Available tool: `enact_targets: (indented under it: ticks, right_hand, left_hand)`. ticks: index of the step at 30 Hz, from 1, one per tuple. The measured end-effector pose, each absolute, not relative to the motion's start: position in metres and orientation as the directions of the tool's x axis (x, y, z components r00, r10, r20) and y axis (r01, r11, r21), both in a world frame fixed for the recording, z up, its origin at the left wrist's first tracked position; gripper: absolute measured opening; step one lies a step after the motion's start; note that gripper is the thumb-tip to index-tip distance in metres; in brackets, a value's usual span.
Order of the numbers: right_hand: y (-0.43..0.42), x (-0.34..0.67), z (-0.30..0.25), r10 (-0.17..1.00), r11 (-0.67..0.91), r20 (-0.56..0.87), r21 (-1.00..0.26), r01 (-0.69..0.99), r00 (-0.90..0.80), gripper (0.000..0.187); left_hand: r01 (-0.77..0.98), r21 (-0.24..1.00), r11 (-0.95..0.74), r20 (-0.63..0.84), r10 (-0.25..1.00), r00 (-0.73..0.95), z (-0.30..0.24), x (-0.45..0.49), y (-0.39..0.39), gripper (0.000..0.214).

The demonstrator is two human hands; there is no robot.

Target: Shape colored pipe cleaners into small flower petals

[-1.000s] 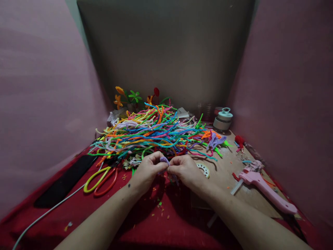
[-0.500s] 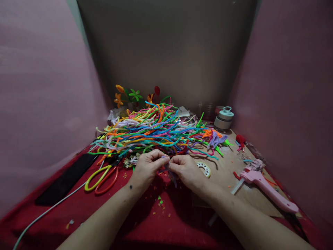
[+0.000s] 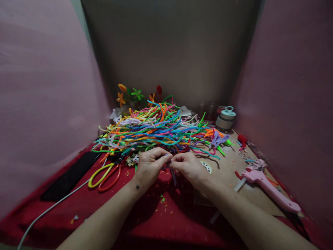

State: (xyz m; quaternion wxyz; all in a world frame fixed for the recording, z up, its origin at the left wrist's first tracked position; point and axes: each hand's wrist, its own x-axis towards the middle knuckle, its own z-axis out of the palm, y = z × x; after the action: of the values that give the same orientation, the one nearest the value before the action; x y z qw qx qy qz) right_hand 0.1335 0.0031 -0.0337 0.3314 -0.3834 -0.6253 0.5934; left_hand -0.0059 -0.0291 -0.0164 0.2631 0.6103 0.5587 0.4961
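Note:
My left hand [image 3: 149, 166] and my right hand [image 3: 187, 167] meet fingertip to fingertip over the red cloth [image 3: 166, 222], both pinched on a short purple pipe cleaner [image 3: 172, 172] whose end hangs down between them. Just behind my hands lies a big heap of coloured pipe cleaners [image 3: 156, 130]. A small white round part [image 3: 207, 166] lies right beside my right hand.
Yellow and orange scissors [image 3: 105, 174] lie left of my left hand, with a black flat object [image 3: 71, 175] and a white cable [image 3: 52, 206] further left. A pink glue gun [image 3: 267, 187] rests on the cardboard at right. Tape rolls [image 3: 225, 119], pipe-cleaner flowers [image 3: 132, 95] and pink walls surround.
The purple loop that stood up between my fingers is now pressed down and mostly hidden in the pinch. Both hands stay in nearly the same place.

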Motion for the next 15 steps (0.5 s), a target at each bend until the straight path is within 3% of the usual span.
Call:
enact_targets:
  ticks: [3,8,15]
  right_hand:
    - [0.002,0.134,-0.023,0.908,-0.032,-0.012,-0.999,-0.041,-0.418,0.017]
    - [0.004,0.135,-0.013,0.938,-0.068,0.012,-0.974,-0.216,-0.347,0.018]
    - [0.008,0.132,-0.022,0.919,-0.099,0.020,-0.955,-0.280,-0.393,0.021]
  left_hand:
    - [0.379,0.881,-0.284,0.355,0.926,-0.130,-0.014,-0.008,-0.027,0.019]
    - [0.389,0.903,-0.183,0.218,0.975,-0.048,-0.013,-0.009,-0.027,0.019]
    - [0.517,0.799,-0.306,0.372,0.928,-0.026,-0.015,-0.007,-0.031,0.022]
